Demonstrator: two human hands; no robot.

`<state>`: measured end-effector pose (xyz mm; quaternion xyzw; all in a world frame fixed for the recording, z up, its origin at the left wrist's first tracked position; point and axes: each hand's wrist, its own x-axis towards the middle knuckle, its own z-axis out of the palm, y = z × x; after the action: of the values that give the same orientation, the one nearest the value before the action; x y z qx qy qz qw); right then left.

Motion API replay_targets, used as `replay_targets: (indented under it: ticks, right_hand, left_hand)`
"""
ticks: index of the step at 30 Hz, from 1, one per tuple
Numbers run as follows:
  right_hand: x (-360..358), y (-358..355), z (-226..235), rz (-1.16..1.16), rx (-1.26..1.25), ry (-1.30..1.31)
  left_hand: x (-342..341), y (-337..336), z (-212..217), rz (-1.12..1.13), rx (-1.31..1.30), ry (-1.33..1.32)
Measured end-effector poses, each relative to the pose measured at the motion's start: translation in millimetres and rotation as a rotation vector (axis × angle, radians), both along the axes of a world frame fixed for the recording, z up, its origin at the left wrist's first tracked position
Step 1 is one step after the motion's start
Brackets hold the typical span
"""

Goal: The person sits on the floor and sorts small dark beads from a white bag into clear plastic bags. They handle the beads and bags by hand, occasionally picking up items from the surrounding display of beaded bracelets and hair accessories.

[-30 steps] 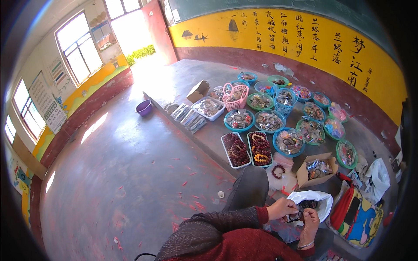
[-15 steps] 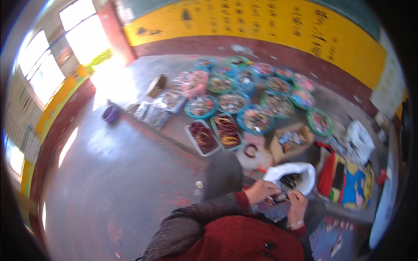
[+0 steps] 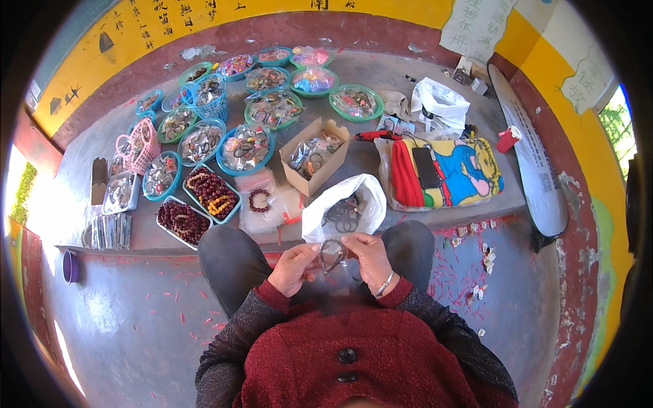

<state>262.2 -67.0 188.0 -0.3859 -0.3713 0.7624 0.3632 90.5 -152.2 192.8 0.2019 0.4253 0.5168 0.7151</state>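
Observation:
My left hand [image 3: 292, 272] and my right hand [image 3: 371, 262] meet in front of my lap, each with fingers pinched at an edge of a small clear plastic packet [image 3: 335, 253]. A dark ring-shaped band shows in the packet; whether it is a hair tie or a bracelet I cannot tell. Just beyond my hands, a white plastic bag [image 3: 314, 219] stands with its mouth wide, and several similar dark bands [image 3: 345, 214] lie inside it. A silvery bangle [image 3: 385, 283] is round my right wrist.
On the raised ledge are a cardboard box [image 3: 326, 170] of packets, trays of dark red beads [image 3: 182, 224], and blue and green baskets [image 3: 245, 153]. A phone [image 3: 426, 168] lies on a colourful folded blanket [image 3: 462, 173] to the right. A purple bucket [image 3: 71, 266] stands on the floor at left.
My view has swung to the right, bringing the hands and white bag nearer the middle. Both hands stay together near the bag, and the packet with the dark band now shows plainly.

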Motion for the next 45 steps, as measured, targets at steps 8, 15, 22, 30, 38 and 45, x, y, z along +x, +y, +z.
replay_targets:
  ticks: [8, 15, 22, 30, 38, 45]
  right_hand:
    - [-6.2, -2.5, -3.7, -0.095, 0.02, 0.008]
    - [-3.4, -0.9, -4.4, -0.071, -0.006, 0.036]
    - [5.0, 8.5, 1.6, 0.091, 0.094, -0.076]
    - [8.7, 11.9, -4.3, 0.008, 0.105, -0.067]
    - [15.4, 19.1, -16.8, 0.004, 0.128, -0.215]
    - [28.2, 33.0, -66.3, 0.193, 0.044, -0.394]
  left_hand:
    - [3.4, -0.6, -3.3, -0.114, -0.046, 0.03]
    - [1.9, 1.8, -4.9, -0.101, 0.002, 0.117]
    - [-2.4, -0.1, -14.5, -0.207, 0.061, 0.421]
    - [-3.4, 1.6, -30.2, -0.095, 0.048, 0.332]
    - [-5.7, 5.4, -30.3, -0.008, 0.003, 0.263]
    - [-17.6, 18.3, -37.5, 0.067, -0.09, 0.358]
